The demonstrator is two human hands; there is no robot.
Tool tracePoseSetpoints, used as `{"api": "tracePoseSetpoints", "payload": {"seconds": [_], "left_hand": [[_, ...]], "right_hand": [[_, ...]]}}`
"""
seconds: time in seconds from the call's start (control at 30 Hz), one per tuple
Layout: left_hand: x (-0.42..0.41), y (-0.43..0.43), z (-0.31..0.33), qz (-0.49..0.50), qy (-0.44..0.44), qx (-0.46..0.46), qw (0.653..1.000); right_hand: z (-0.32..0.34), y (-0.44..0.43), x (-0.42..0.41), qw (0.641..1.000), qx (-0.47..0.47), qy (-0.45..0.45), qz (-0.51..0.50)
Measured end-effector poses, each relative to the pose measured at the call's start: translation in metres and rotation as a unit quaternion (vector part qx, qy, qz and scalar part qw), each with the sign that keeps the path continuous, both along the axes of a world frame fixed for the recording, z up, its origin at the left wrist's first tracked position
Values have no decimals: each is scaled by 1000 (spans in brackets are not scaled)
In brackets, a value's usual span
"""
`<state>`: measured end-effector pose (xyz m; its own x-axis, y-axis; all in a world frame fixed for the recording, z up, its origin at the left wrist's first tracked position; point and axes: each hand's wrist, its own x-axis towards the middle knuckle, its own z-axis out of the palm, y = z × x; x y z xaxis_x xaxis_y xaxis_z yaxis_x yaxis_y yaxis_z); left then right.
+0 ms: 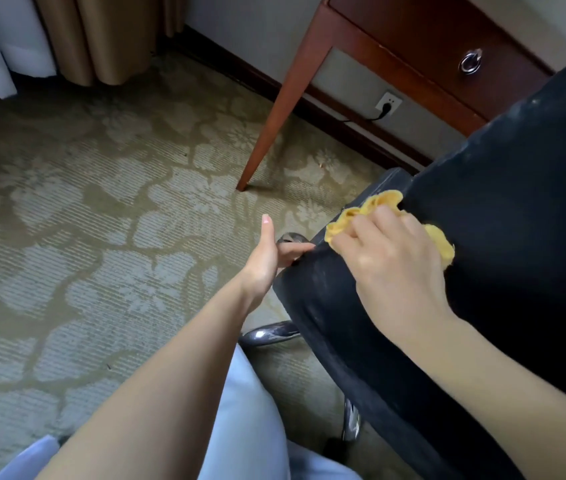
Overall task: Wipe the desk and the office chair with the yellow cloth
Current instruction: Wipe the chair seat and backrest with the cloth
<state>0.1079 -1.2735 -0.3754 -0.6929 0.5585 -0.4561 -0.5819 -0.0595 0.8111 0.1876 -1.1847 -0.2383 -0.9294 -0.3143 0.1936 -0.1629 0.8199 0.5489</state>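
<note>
I am kneeling or crouching low, my pale trouser leg (250,420) nearest to me and both forearms reaching out over it. My right hand (392,258) is pressing the yellow cloth (375,207) flat against the black office chair (503,237), right where the seat edge is meeting the upholstered panel beyond it; my fingers (361,233) are lying spread over the bunched fabric, pinning it down rather than pinching it. My left hand (269,252) is steadying the chair at its near rim, thumb sticking up and free, the other fingers curling in against or under the edge — how tightly they are gripping I cannot tell, since the rim is hiding them. Chrome base legs (271,332) are showing below the seat on the patterned carpet (84,220).

So I am judging that the chair part of the job is in hand. Dusty grey streaks are showing along the seat's front edge, so the next stroke probably calls for dragging the cloth along that rim toward me while the left hand is stopping the chair from swivelling. Farther off, the desk (423,39) is standing against the wall, drawer closed, beside a wall socket (388,103).
</note>
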Motion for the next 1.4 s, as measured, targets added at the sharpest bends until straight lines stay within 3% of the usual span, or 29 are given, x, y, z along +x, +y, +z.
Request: {"api": "tracePoseSetpoints", "payload": {"seconds": [0.13,0.3,0.53,0.7,0.8,1.03,1.2,1.4], "left_hand": [[-4,-17,-16,28,-56,-1,998],[6,-37,-41,86,-50,-115,988],[8,-41,-42,100,-28,-143,984],[11,-24,-23,51,21,-147,988],[19,-6,-8,23,49,-125,991],[31,22,20,-3,-9,-35,999],[41,17,26,-1,-25,-32,999],[39,-3,28,4,-10,-57,998]], "right_hand": [[-19,-11,-17,997,48,-49,23],[-75,-20,-32,971,118,-208,21],[-155,-15,-21,946,141,-285,57],[-181,-4,0,912,200,-348,88],[-187,3,17,907,172,-383,36],[-154,31,72,879,154,-450,25],[-104,36,77,907,129,-400,33],[-55,27,49,967,107,-228,41]]}}
